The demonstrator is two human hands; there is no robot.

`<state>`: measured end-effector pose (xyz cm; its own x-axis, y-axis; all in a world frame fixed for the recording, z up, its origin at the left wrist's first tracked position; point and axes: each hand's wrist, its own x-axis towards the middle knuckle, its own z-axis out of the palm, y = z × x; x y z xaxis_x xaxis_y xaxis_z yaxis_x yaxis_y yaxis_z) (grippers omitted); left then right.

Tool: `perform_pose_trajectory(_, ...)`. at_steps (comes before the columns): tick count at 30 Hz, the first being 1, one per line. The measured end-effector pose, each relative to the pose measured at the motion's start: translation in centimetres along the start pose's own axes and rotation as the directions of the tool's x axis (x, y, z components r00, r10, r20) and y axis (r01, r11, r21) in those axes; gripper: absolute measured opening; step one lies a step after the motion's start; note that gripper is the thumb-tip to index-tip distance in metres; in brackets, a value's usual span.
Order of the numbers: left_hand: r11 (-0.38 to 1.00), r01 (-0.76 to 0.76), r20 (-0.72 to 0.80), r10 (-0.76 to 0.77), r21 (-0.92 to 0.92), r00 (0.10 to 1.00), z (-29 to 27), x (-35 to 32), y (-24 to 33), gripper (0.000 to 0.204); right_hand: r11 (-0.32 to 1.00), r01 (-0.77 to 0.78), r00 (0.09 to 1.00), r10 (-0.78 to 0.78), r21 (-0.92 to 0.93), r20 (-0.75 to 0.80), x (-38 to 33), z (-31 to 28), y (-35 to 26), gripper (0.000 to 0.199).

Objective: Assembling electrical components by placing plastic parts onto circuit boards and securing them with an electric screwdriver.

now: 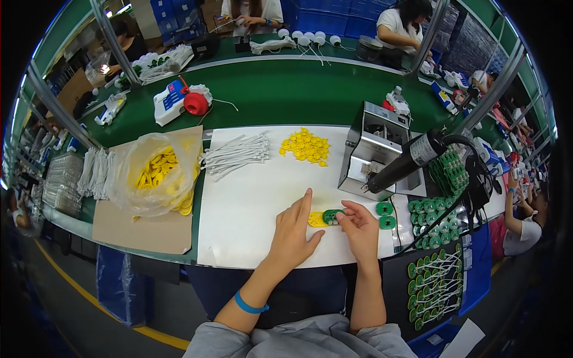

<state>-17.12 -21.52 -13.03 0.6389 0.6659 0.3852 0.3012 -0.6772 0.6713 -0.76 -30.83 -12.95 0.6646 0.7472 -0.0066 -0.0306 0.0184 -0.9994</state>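
Grey sleeves [219, 340] reach to a white-covered worktop [239, 227], where the right hand [360, 231] pinches a green circuit board [331, 217] over a yellow plastic piece [315, 220].

Head view: the left hand [290, 232] is spread, thumb apart, gripping nothing visible, beside the flat, round-ended yellow piece. The board, rounded and dotted with components, sits between thumb and fingertips at the piece's right end. Two round green boards [387, 223] lie just to the right; beyond are heaped small yellow parts [305, 146], thin white wires [242, 155] and a boxy metal machine [353, 156].
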Motion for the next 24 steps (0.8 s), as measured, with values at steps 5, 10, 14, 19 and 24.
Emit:
perform_pose_trajectory(5,0.998,0.016,0.042,-0.013,-0.067,0.999,-2.1,0.2,-0.3,0.102,0.996,-0.081,0.997,0.08,0.028,0.015,0.4,2.3,-1.5,0.028)
perform_pose_trajectory(10,0.995,0.015,0.037,-0.011,-0.1,0.999,-3.5,0.4,-1.0,0.101,0.996,-0.094,0.994,0.094,-0.007,0.057,0.3,3.7,-2.4,0.023)
perform_pose_trajectory(14,0.983,-0.049,0.009,0.051,-0.179,0.999,-4.0,0.4,-1.8,0.101,0.993,-0.119,0.984,0.119,-0.012,0.129,0.1,5.0,-2.9,0.022)
perform_pose_trajectory(19,0.976,-0.116,-0.01,0.116,-0.182,0.993,-5.4,0.9,-1.5,0.1,0.994,-0.106,0.987,0.108,-0.027,0.118,0.3,5.7,-3.3,0.022)
perform_pose_trajectory(24,0.963,-0.094,-0.056,0.082,-0.252,0.995,-6.2,1.1,-1.5,0.099,1.0,-0.013,0.997,0.013,-0.005,0.075,0.3,6.3,-2.6,0.021)
